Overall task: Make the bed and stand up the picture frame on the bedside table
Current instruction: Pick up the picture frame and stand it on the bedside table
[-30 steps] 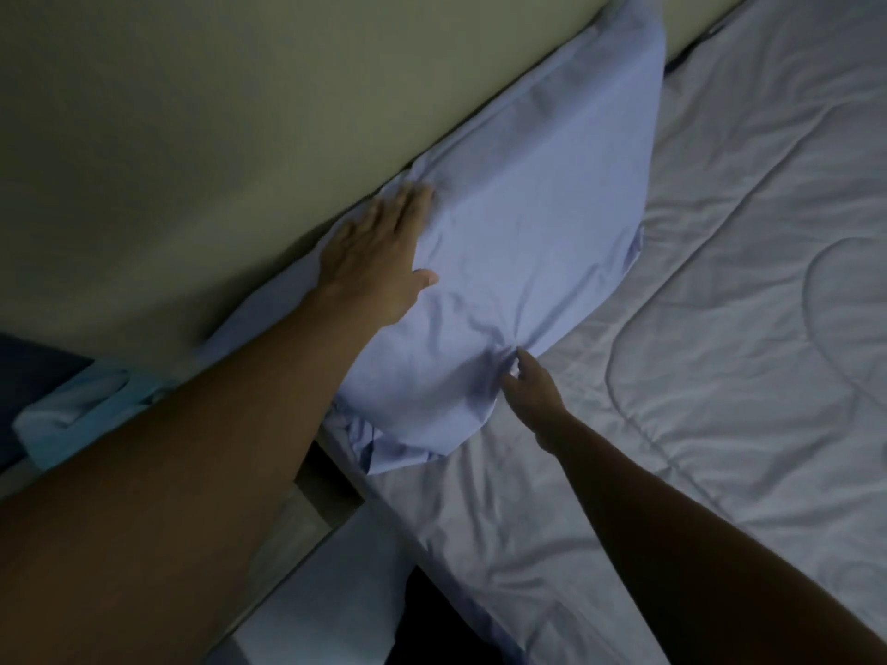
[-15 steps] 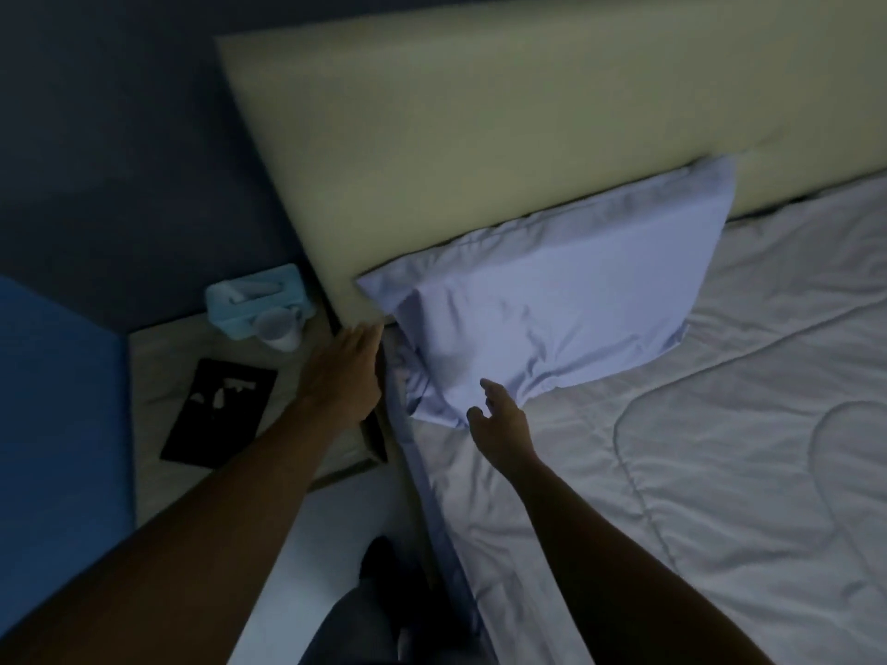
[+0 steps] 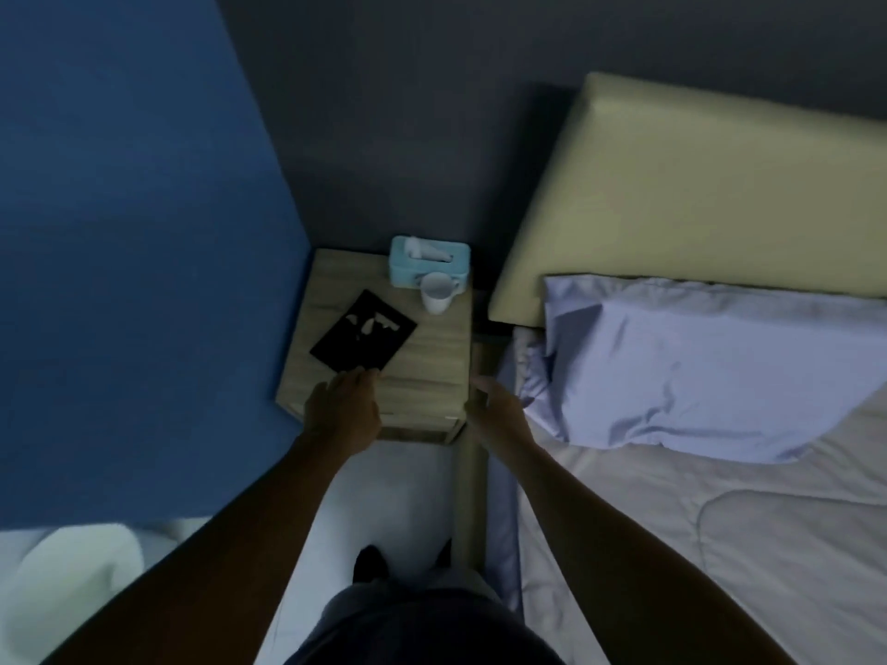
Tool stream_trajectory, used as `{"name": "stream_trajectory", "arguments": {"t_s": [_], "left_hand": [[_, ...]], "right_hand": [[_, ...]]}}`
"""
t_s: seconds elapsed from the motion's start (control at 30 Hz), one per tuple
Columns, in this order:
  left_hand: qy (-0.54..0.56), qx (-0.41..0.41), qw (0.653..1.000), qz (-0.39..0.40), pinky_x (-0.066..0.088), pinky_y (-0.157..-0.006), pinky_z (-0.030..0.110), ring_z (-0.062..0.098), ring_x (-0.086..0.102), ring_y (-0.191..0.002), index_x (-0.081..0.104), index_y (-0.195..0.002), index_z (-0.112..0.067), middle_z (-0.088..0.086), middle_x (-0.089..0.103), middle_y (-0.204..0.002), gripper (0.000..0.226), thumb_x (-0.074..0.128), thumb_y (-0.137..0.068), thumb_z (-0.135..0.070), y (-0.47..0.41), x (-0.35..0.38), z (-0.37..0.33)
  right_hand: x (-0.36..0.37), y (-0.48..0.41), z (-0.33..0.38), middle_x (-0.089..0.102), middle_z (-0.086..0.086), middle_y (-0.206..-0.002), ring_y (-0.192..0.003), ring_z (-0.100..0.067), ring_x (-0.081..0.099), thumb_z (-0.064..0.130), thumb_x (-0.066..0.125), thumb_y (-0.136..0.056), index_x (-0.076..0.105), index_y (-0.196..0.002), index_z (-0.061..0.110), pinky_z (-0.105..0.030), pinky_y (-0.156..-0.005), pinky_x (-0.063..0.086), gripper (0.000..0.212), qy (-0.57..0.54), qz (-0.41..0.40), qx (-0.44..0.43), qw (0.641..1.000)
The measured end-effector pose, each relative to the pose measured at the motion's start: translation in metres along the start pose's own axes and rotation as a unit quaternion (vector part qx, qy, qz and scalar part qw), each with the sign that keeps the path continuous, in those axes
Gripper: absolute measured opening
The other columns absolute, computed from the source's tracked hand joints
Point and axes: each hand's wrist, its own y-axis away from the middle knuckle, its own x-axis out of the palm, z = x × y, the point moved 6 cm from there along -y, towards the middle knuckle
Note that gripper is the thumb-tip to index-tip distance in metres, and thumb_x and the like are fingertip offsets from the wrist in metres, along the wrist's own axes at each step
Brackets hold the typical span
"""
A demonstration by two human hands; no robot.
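Note:
A black picture frame (image 3: 364,337) lies flat on the wooden bedside table (image 3: 427,367). My left hand (image 3: 343,410) hovers over the table's front part, fingers apart, fingertips at the frame's near edge, holding nothing. My right hand (image 3: 497,410) hangs open in the gap between the table and the bed. A light blue pillow (image 3: 710,367) leans against the cream headboard (image 3: 696,199). The white quilt (image 3: 720,544) is spread flat over the bed.
A light blue tissue box (image 3: 428,261) and a white mug (image 3: 437,292) stand at the table's back right. A blue wall (image 3: 134,232) borders the table on the left. White floor (image 3: 384,496) shows in front of the table, with my legs below.
Both hands have left the pillow and moved left to the bedside table. The view has swung from the pillow to the table, and the left hand has reached the frame's near edge.

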Motion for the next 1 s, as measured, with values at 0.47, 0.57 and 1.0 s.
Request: {"name": "stream_trajectory", "arguments": {"t_s": [0.47, 0.57, 1.0], "left_hand": [[0.122, -0.055, 0.991, -0.01, 0.049, -0.094, 0.04, 0.029, 0.054, -0.122, 0.028, -0.152, -0.025, 0.006, 0.051, -0.143, 0.056, 0.044, -0.1, -0.035, -0.054, 0.053, 0.1], [0.143, -0.074, 0.987, -0.015, 0.048, -0.098, 0.041, 0.028, 0.052, -0.126, 0.029, -0.152, -0.024, 0.007, 0.051, -0.144, 0.056, 0.045, -0.1, -0.034, -0.082, 0.075, 0.112], [0.204, -0.12, 0.97, -0.054, 0.026, -0.116, 0.039, 0.029, 0.022, -0.148, 0.012, -0.156, -0.017, 0.011, 0.021, -0.162, 0.071, 0.049, -0.099, -0.036, -0.219, 0.222, 0.126]], "right_hand": [[0.123, -0.099, 0.033, 0.052, -0.003, -0.146, -0.121, -0.019, 0.059, 0.014, 0.052, -0.096, 0.046, -0.145, 0.025, -0.022, -0.085, 0.047, 0.05, 0.094, 0.146, -0.086, 0.981], [0.143, -0.134, 0.014, 0.048, -0.003, -0.15, -0.137, -0.02, 0.047, 0.015, 0.053, -0.096, 0.044, -0.147, 0.023, -0.022, -0.1, 0.04, 0.052, 0.131, 0.156, -0.086, 0.975], [0.209, -0.325, -0.024, 0.039, -0.004, -0.156, -0.141, -0.019, 0.04, 0.011, 0.052, -0.099, 0.03, -0.155, 0.018, -0.026, -0.114, 0.033, 0.06, 0.107, 0.073, -0.164, 0.978]]}}
